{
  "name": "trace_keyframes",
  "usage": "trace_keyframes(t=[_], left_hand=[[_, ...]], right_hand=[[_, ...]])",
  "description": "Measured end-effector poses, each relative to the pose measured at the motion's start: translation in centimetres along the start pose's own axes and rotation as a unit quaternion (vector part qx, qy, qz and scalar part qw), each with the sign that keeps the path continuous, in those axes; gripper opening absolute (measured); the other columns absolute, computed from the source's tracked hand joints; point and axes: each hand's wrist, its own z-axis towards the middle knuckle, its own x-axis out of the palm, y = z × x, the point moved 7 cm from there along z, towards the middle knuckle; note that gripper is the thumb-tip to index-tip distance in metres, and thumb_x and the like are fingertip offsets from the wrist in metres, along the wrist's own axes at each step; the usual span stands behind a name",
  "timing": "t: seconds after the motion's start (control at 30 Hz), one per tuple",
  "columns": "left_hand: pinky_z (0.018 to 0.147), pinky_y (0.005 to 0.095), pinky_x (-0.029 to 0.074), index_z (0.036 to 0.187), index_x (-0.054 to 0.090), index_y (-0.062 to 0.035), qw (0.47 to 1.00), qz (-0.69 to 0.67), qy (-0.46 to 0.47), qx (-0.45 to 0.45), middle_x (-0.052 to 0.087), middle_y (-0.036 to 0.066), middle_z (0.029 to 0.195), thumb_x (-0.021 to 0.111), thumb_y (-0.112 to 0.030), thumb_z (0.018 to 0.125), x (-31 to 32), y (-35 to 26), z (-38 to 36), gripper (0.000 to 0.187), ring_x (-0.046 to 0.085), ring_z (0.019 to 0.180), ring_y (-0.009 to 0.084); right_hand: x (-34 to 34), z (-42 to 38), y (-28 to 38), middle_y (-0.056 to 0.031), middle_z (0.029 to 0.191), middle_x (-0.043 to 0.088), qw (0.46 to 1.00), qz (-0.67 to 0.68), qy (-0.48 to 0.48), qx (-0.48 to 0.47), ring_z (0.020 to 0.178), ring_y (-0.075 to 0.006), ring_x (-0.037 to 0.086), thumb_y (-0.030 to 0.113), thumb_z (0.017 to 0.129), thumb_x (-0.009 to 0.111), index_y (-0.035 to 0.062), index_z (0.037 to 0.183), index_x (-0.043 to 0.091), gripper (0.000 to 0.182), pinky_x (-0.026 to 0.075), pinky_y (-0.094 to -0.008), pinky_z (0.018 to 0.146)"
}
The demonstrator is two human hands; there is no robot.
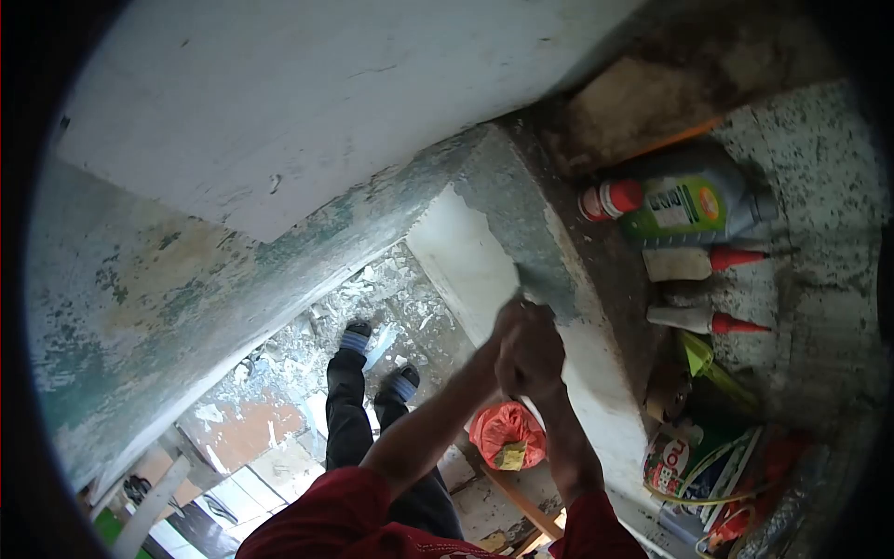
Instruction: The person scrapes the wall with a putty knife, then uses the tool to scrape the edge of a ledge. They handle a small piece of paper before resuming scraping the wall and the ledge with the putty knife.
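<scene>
Both of my hands are closed together at the partly stripped wall [549, 244]. My left hand [518, 322] is wrapped round a scraper, and my right hand [537, 361] overlaps it on the same tool. Only a blurred dark part of the scraper [533, 279] shows beyond the fingers, at the edge between white paint [461, 242] and bare grey surface. Its handle is mostly hidden by my hands. Below them lies a red plastic bag [507, 436] with a yellow label.
Paint flakes [391, 289] litter the floor round my sandalled feet. On a ledge at right lie a grey bottle [680, 207], a red-capped container [610, 199], two red-nozzled bottles [677, 265] and a printed tub [684, 461]. A large peeling wall [186, 242] stands at left.
</scene>
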Motion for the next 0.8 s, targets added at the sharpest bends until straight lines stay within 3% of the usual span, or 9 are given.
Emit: trace_keyframes(t=[0.1,0.17,0.23,0.3,0.37,0.53,0.6,0.7,0.8], left_hand=[[0.047,0.0217,0.035,0.066,0.04,-0.0099,0.999,0.003,0.048,-0.014,0.037,-0.002,0.059,0.041,-0.019,0.085,-0.3,1.0,0.6,0.021,0.04,0.054,0.0098],[0.043,0.025,0.036,0.068,0.04,-0.0117,0.976,0.052,-0.147,0.15,0.038,-0.001,0.054,0.042,-0.042,0.088,-3.7,-1.3,0.9,0.035,0.04,0.048,0.0111],[0.044,0.0223,0.035,0.067,0.041,-0.0114,0.966,0.139,-0.171,0.138,0.038,-0.003,0.057,0.043,-0.027,0.085,-1.5,-1.0,-0.9,0.024,0.04,0.05,0.0099],[0.046,0.021,0.037,0.071,0.043,-0.0112,0.998,0.001,-0.039,0.053,0.041,-0.003,0.06,0.043,-0.019,0.085,-1.1,-0.2,0.6,0.016,0.042,0.053,0.0096],[0.048,0.0198,0.039,0.075,0.046,-0.011,0.998,-0.065,0.009,0.0,0.044,-0.003,0.063,0.044,-0.011,0.084,-1.5,0.5,0.4,0.01,0.044,0.055,0.0093],[0.047,0.0197,0.039,0.073,0.046,-0.0106,0.991,-0.033,-0.075,0.109,0.044,-0.002,0.061,0.044,-0.023,0.085,-2.3,0.4,-3.5,0.017,0.044,0.052,0.0089],[0.046,0.0197,0.039,0.073,0.045,-0.0105,0.988,-0.043,-0.078,0.128,0.045,-0.001,0.06,0.044,-0.027,0.085,-2.7,-0.3,-3.0,0.021,0.044,0.051,0.0087],[0.046,0.0197,0.04,0.072,0.045,-0.0102,0.982,-0.069,-0.083,0.156,0.045,-0.001,0.059,0.044,-0.034,0.086,-2.7,-1.4,-0.9,0.028,0.044,0.05,0.0084],[0.045,0.0196,0.04,0.072,0.045,-0.01,0.969,-0.114,-0.12,0.183,0.045,0.0,0.058,0.043,-0.041,0.086,-3.1,-1.8,0.4,0.035,0.044,0.048,0.0082]], right_hand=[[-1.4,1.7,3.1,-0.0039,0.057,0.044,1.0,-0.022,-0.001,-0.012,0.05,-0.0185,0.044,0.015,0.068,0.049,0.009,0.055,0.038,0.018,0.038,-0.0287,0.054],[-1.9,1.4,4.6,-0.0043,0.057,0.042,1.0,-0.017,-0.006,-0.02,0.05,-0.0193,0.042,0.014,0.065,0.051,0.0092,0.055,0.037,0.017,0.038,-0.0284,0.057],[-1.5,0.7,4.8,-0.0042,0.053,0.037,0.998,0.025,-0.024,-0.06,0.047,-0.0192,0.037,0.013,0.062,0.052,0.0096,0.053,0.034,0.02,0.035,-0.0264,0.057],[-1.8,1.8,5.7,-0.0029,0.048,0.032,0.991,0.061,-0.045,-0.107,0.043,-0.0177,0.033,0.01,0.056,0.053,0.0104,0.048,0.031,0.023,0.032,-0.0274,0.056],[-3.5,4.1,8.2,-0.0008,0.044,0.028,0.988,0.07,-0.055,-0.127,0.039,-0.0154,0.032,0.003,0.048,0.054,0.0115,0.043,0.028,0.028,0.03,-0.0321,0.054],[-0.1,2.8,8.4,0.0004,0.041,0.03,0.99,0.003,-0.011,-0.139,0.04,-0.0122,0.034,0.028,0.038,0.053,0.0148,0.041,0.027,0.029,0.031,-0.0402,0.06],[-1.2,1.1,7.2,-0.0031,0.042,0.029,0.982,0.09,-0.107,-0.129,0.042,-0.0162,0.037,0.016,0.044,0.054,0.014,0.045,0.029,0.025,0.031,-0.0413,0.068],[-1.0,-0.2,3.1,-0.0066,0.044,0.033,0.987,0.142,-0.055,-0.053,0.047,-0.023,0.042,0.012,0.051,0.053,0.0102,0.048,0.032,0.021,0.034,-0.0438,0.077],[-1.8,-1.0,3.4,-0.0092,0.047,0.039,0.999,0.044,-0.002,-0.012,0.05,-0.0274,0.046,0.01,0.058,0.049,0.0055,0.051,0.033,0.018,0.04,-0.0429,0.08]])
